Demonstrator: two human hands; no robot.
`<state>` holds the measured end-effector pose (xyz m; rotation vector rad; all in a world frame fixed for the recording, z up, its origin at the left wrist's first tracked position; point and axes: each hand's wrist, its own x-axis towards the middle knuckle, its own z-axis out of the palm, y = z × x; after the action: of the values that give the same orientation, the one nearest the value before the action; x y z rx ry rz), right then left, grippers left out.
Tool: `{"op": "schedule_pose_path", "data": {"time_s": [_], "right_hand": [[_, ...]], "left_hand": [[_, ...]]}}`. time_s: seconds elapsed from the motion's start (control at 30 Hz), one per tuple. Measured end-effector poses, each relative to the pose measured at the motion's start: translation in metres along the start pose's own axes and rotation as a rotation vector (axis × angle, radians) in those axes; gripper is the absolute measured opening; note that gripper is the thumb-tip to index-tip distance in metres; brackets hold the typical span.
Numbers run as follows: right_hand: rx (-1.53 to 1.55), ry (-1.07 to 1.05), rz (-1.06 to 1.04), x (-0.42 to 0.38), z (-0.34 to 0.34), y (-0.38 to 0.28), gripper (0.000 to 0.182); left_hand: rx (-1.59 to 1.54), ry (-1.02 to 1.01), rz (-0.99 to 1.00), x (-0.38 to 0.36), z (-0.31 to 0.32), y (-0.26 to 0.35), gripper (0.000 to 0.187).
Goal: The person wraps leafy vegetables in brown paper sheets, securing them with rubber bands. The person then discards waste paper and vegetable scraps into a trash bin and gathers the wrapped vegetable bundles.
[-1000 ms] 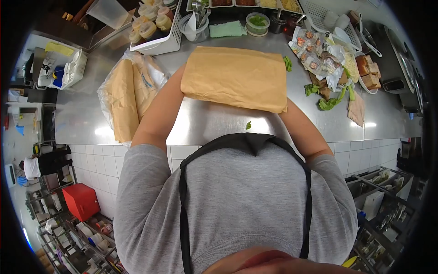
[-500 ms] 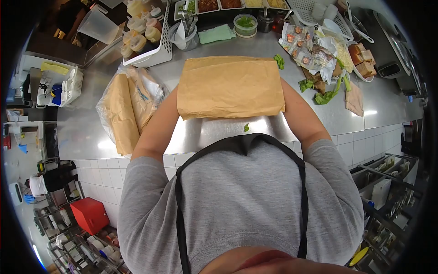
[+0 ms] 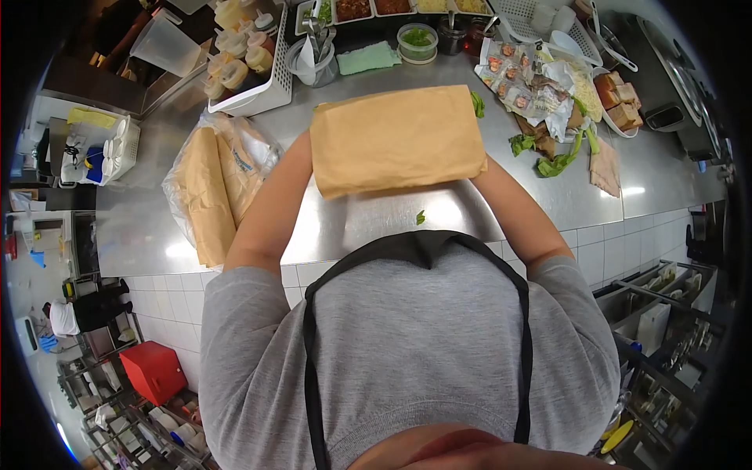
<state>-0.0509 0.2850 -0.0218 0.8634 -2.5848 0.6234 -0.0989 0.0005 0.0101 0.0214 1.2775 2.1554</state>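
A large flat brown paper bag [image 3: 395,139] is held just above the steel counter [image 3: 368,227], slightly tilted, with its right end farther from me. My left forearm [image 3: 270,207] and right forearm [image 3: 509,207] run under its two near corners. Both hands are hidden beneath the paper and carry it from below. A small green leaf scrap [image 3: 421,217] lies on the counter between my arms, near the front edge.
A plastic bag of folded brown paper [image 3: 211,180] lies to the left. Behind stand a white rack of sauce bottles [image 3: 243,66], a utensil tub [image 3: 313,59], a green cloth [image 3: 370,57] and a tub of greens [image 3: 417,41]. Wrappers, lettuce [image 3: 560,157] and bread pieces [image 3: 619,98] crowd the right.
The brown paper bag came toward me, then moved back a little and turned so its right end lies farther away. Both arms moved with it.
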Motion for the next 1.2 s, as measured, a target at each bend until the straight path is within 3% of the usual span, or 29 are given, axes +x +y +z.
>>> {"op": "schedule_pose_path", "data": {"time_s": [0.13,0.23,0.3,0.4,0.47,0.53,0.57,0.63,0.67,0.7,0.73,0.77,0.83,0.9,1.0,1.07,1.13,1.2], "right_hand": [[0.034,-0.076,-0.023,0.010,-0.004,0.010,0.064],[0.141,-0.261,-0.009,0.026,-0.015,0.024,0.064],[0.256,-0.514,0.170,0.044,-0.023,0.027,0.073],[0.282,-0.647,0.276,0.063,-0.022,0.035,0.075],[0.345,-0.652,0.296,0.069,-0.032,0.028,0.077],[0.384,-0.847,0.396,0.075,-0.038,0.028,0.078],[0.379,-0.867,0.401,0.076,-0.038,0.028,0.079],[0.353,-0.871,0.382,0.077,-0.034,0.030,0.080],[0.329,-0.881,0.364,0.074,-0.030,0.030,0.081],[0.333,-0.893,0.364,0.068,-0.025,0.027,0.081],[0.239,-0.776,0.409,0.063,-0.021,0.025,0.080],[0.141,-0.648,0.451,0.063,-0.020,0.025,0.078],[0.180,-0.580,0.436,0.058,-0.024,0.028,0.080],[0.216,-0.508,0.437,0.048,-0.029,0.029,0.082],[0.232,-0.333,0.545,0.016,-0.035,0.021,0.068],[0.073,0.098,0.345,-0.015,-0.038,0.013,0.056],[0.050,0.145,0.420,-0.052,-0.053,-0.003,0.054],[0.048,0.279,0.493,-0.096,-0.061,-0.018,0.054]], "left_hand": [[0.210,-0.019,-0.024,0.013,-0.004,0.018,0.053],[0.478,-0.050,-0.029,0.023,-0.001,0.026,0.052],[0.822,-0.079,0.000,0.033,0.002,0.032,0.051],[1.607,-0.060,0.181,0.042,0.012,0.030,0.050],[2.011,0.170,0.400,0.040,0.018,0.009,0.049],[2.196,0.288,0.640,0.025,0.026,-0.014,0.062],[2.194,0.291,0.636,0.013,0.033,-0.023,0.062],[2.148,0.406,0.837,-0.004,0.046,-0.029,0.077],[2.145,0.401,0.829,-0.004,0.046,-0.028,0.077],[2.139,0.334,0.676,-0.004,0.044,-0.025,0.082],[2.129,0.274,0.533,-0.003,0.044,-0.019,0.087],[2.129,0.282,0.539,0.000,0.044,-0.011,0.087],[2.131,0.133,0.301,0.009,0.048,0.000,0.090],[2.131,0.072,0.251,0.023,0.048,0.008,0.089],[2.115,-0.040,0.142,0.033,0.053,0.016,0.088],[2.104,-0.123,0.115,0.042,0.059,0.020,0.089],[1.999,-0.142,-0.045,0.050,0.060,0.020,0.095],[1.898,-0.235,-0.087,0.067,0.049,0.023,0.103]]}}
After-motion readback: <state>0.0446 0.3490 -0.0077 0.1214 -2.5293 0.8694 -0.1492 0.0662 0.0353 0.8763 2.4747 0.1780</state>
